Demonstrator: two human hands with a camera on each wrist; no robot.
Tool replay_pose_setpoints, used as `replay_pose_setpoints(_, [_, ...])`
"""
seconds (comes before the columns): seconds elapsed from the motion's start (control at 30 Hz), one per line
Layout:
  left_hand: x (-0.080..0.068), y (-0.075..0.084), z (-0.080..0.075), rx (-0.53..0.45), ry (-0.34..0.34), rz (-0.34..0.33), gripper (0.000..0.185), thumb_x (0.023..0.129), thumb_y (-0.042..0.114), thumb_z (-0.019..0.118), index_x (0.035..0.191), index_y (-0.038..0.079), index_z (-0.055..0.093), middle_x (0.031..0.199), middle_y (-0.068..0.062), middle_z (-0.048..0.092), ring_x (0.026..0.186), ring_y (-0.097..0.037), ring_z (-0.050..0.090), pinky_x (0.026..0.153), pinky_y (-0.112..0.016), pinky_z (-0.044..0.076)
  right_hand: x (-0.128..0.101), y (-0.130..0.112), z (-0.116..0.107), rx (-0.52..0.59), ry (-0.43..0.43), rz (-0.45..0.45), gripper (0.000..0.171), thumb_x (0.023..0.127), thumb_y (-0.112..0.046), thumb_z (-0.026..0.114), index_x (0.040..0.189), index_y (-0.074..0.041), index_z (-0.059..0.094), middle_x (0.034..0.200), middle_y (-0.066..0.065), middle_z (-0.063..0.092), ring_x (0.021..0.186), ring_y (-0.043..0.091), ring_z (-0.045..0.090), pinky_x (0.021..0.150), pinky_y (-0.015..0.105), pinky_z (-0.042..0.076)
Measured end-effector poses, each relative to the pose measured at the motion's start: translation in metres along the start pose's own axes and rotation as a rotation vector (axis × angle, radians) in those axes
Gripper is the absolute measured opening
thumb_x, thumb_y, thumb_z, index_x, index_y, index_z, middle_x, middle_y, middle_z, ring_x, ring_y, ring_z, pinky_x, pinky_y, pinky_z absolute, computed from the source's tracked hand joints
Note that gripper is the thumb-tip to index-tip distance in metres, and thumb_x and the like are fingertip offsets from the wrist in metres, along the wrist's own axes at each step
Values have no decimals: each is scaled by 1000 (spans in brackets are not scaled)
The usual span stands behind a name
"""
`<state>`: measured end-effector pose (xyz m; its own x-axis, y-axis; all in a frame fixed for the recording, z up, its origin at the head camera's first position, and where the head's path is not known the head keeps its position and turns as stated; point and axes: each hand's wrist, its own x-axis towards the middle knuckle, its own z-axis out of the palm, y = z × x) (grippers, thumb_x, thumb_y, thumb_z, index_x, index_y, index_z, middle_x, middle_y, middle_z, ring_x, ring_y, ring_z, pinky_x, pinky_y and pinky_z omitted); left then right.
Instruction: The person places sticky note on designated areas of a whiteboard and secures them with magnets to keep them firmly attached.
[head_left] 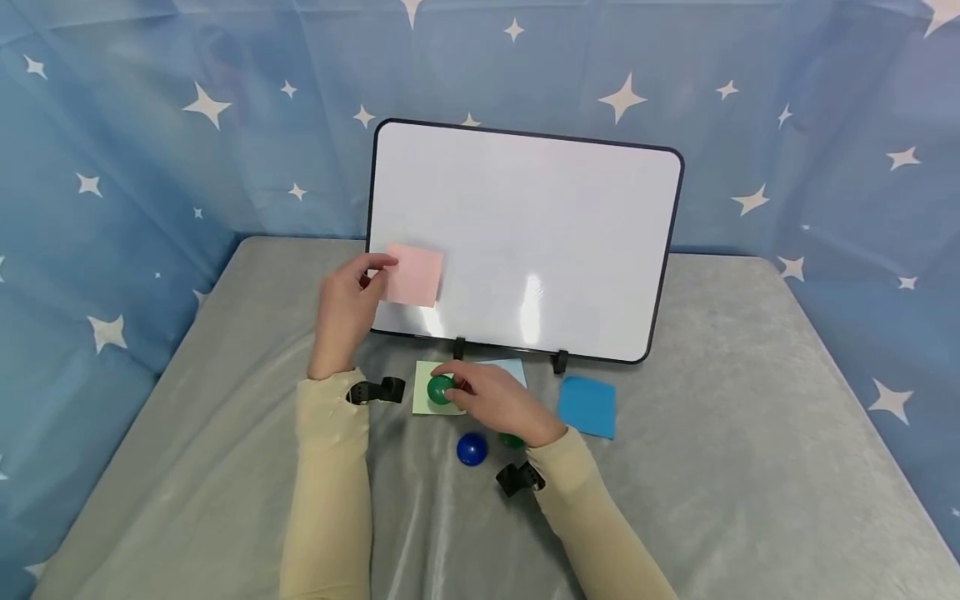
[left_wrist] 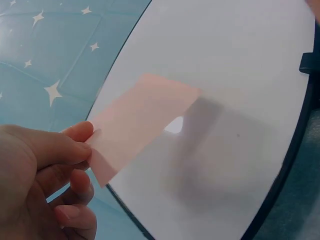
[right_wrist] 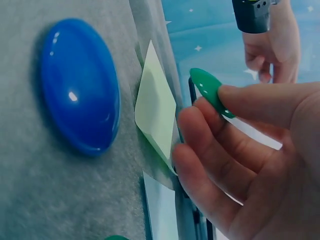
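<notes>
My left hand (head_left: 347, 312) pinches a pink sticky note (head_left: 412, 276) by its left edge and holds it flat against the lower left of the whiteboard (head_left: 525, 208). In the left wrist view the pink note (left_wrist: 142, 122) lies on the whiteboard (left_wrist: 240, 60), with my thumb and finger (left_wrist: 75, 145) on its corner. My right hand (head_left: 498, 400) grips a green round magnet (head_left: 440, 389) above a light green note (head_left: 422, 392). The right wrist view shows the green magnet (right_wrist: 210, 90) held between thumb and fingertips (right_wrist: 200, 130).
A blue round magnet (head_left: 472, 449) lies on the grey cloth near my right wrist, large in the right wrist view (right_wrist: 80, 85). Another green magnet (head_left: 512, 440) peeks out under my right hand. A light blue note (head_left: 510, 371) and a blue note (head_left: 587, 406) lie before the board's stand.
</notes>
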<state>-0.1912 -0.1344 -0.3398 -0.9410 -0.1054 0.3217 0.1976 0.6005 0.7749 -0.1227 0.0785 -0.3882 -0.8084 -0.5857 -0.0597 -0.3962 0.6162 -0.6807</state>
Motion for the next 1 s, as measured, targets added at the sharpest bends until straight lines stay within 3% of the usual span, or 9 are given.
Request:
replay_pose_setpoints(0.2, [2, -1, 3, -31, -5, -36, 22, 90, 19, 51, 106, 21, 65, 99, 5, 60, 68, -16, 47, 58, -31, 39, 2, 3, -3, 10, 96, -37, 33, 91, -21, 52, 123, -20, 52, 72, -7, 52, 60, 7, 45, 54, 23, 39])
replay_pose_setpoints(0.37, [4, 0, 5, -40, -1, -27, 23, 89, 19, 51, 107, 21, 64, 101, 5, 60, 67, -16, 47, 55, -32, 39, 4, 6, -4, 52, 175, -29, 34, 90, -20, 54, 124, -18, 51, 80, -3, 59, 64, 7, 50, 54, 26, 42])
replay_pose_setpoints(0.67, [6, 0, 9, -55, 31, -13, 25, 89, 20, 51, 111, 22, 63, 105, 4, 60, 68, -15, 46, 52, -32, 39, 7, 8, -11, 18, 327, -58, 35, 88, -19, 58, 122, -21, 52, 86, -10, 57, 71, 5, 49, 60, 24, 43])
replay_pose_setpoints(1.0, [5, -2, 11, -73, 53, -15, 26, 89, 23, 52, 112, 22, 63, 105, 2, 59, 71, -16, 46, 53, -31, 40, 12, 7, -26, 50, 325, -27, 33, 89, -25, 55, 122, -24, 52, 87, -9, 58, 71, 5, 52, 61, 27, 43])
